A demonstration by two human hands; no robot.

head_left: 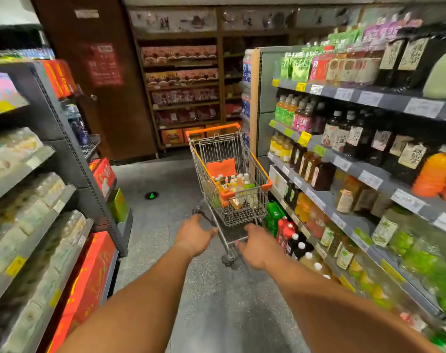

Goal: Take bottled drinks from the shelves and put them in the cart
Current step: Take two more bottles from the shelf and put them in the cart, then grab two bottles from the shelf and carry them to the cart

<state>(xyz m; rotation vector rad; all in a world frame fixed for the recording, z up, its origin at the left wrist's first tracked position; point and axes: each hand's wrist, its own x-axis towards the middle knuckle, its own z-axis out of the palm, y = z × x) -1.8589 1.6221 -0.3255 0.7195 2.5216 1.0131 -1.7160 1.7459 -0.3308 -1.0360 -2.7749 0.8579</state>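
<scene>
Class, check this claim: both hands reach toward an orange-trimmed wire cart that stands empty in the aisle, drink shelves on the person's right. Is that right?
Not quite. The cart is not empty: the head view shows bottles already in its basket. The rest holds: left hand and right hand reach toward it, drink shelves on the right.

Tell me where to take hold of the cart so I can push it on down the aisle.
Grip the cart by its near orange rim bar, coming straight from behind, left hand and right hand spread apart. That bar runs crosswise at the near end; the bottles sit below it inside the wire basket, so probably nothing blocks your fingers.
</scene>
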